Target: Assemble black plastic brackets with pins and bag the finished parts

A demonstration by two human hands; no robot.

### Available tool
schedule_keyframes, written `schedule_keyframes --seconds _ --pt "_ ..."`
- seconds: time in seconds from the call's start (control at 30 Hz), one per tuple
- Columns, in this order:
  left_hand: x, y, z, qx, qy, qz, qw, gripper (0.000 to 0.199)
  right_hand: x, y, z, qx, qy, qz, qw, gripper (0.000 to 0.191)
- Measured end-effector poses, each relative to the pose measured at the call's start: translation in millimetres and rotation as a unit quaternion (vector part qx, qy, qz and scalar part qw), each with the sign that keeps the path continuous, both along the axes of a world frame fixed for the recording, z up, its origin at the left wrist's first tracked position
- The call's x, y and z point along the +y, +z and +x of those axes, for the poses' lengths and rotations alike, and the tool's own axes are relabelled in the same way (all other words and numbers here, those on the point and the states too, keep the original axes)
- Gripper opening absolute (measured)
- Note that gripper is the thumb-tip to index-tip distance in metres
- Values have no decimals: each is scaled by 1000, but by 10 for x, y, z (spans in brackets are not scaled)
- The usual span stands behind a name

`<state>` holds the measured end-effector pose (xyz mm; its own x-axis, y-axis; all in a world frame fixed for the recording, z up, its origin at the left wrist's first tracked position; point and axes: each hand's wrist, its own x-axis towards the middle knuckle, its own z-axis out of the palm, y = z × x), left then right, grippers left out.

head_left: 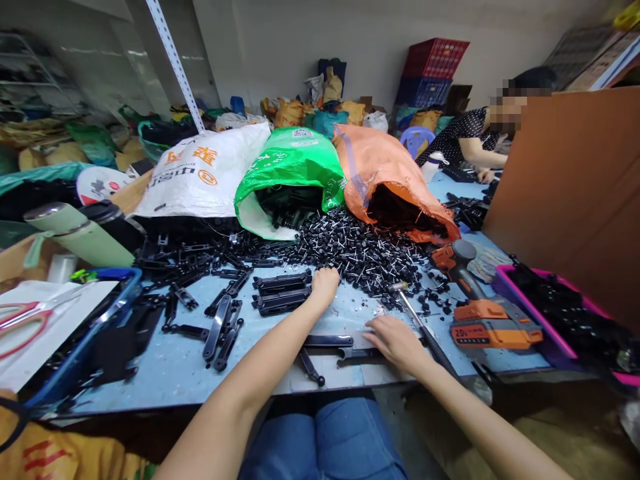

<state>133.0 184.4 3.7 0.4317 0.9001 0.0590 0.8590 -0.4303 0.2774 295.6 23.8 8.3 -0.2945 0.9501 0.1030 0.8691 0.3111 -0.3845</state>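
My left hand (326, 285) is at the near edge of a heap of black-headed screws (360, 250), fingers curled down; whatever they hold is hidden. Just left of it lie stacked black plastic arms (281, 291). My right hand (397, 339) rests low over the table's front edge, fingers stretched out and slightly apart, beside a flat black arm piece (329, 341) and partly over another black part (356, 357). A thin black arm with a ball end (312, 368) lies below them. A hammer (420, 323) passes just beyond my right hand, its handle partly behind the wrist.
An orange cordless drill (493, 325) and a pink-rimmed bin (530, 272) stand right. White (200, 173), green (290, 160) and orange (385, 167) sacks line the back. Loose black arms (217, 330), a blue tray (133, 275) and scissors (30, 317) lie left. A co-worker (465, 143) sits behind a brown panel (565, 200).
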Motion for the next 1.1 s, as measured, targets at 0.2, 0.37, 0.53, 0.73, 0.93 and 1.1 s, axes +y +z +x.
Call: schedule_keyframes --seconds 0.2,0.37,0.53,0.73,0.93,1.1 --pt "-276 185 -233 -36 -9 51 998 18 1030 187 148 339 -158 25 927 45" --pt "-631 398 -864 -122 -12 66 990 20 1244 116 -20 44 -255 57 964 26" --pt "-995 345 -1478 -199 -12 6 980 19 1150 -113 -190 -95 -256 25 962 21" --pt "-1269 248 -1647 -117 -41 -15 992 19 944 44 -188 -19 -184 102 977 26" --pt "-1303 382 -1513 26 -129 33 991 27 298 250 -296 137 -67 30 988 22" --pt "-1345 482 -1428 80 -143 42 986 25 18 216 -436 131 -35 -29 990 21"
